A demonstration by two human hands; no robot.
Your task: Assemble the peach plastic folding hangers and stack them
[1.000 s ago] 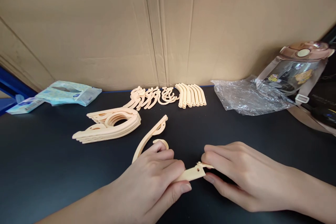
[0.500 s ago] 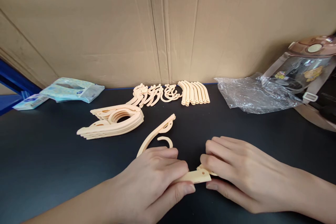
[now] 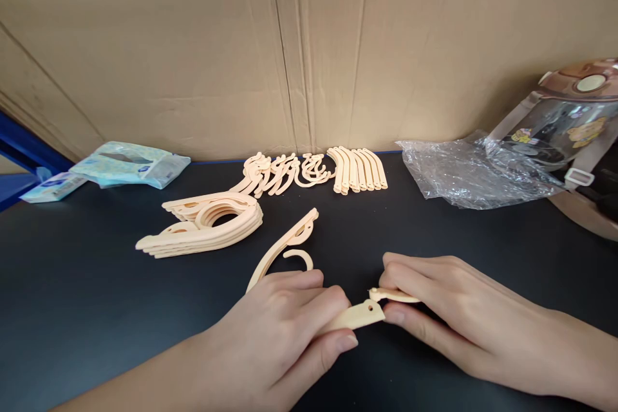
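Observation:
My left hand (image 3: 284, 328) is closed round a cream plastic hanger arm (image 3: 357, 317), whose flat end with a small round hole sticks out to the right. Between its thumb and fingers, my right hand (image 3: 444, 309) pinches a slim cream hanger piece (image 3: 393, 295). The rounded tip of that piece is right by the holed end, and I cannot tell whether they touch. Just beyond my left hand lie a curved hanger arm (image 3: 280, 248) and a hook (image 3: 303, 259), their lower ends hidden by the hand.
A stack of folded cream hangers (image 3: 232, 232) lies left of centre. Along the back are hooks (image 3: 311, 170), curved pieces (image 3: 255, 170) and a row of hanger arms (image 3: 360, 170). A tissue pack (image 3: 164, 168) is left; a plastic bag (image 3: 449, 174) and strapped bottle (image 3: 555, 125) stand right.
The slim piece in my right hand has come up and shows more clearly, tip above the holed end. The arm in my left hand has tilted up slightly at its right end.

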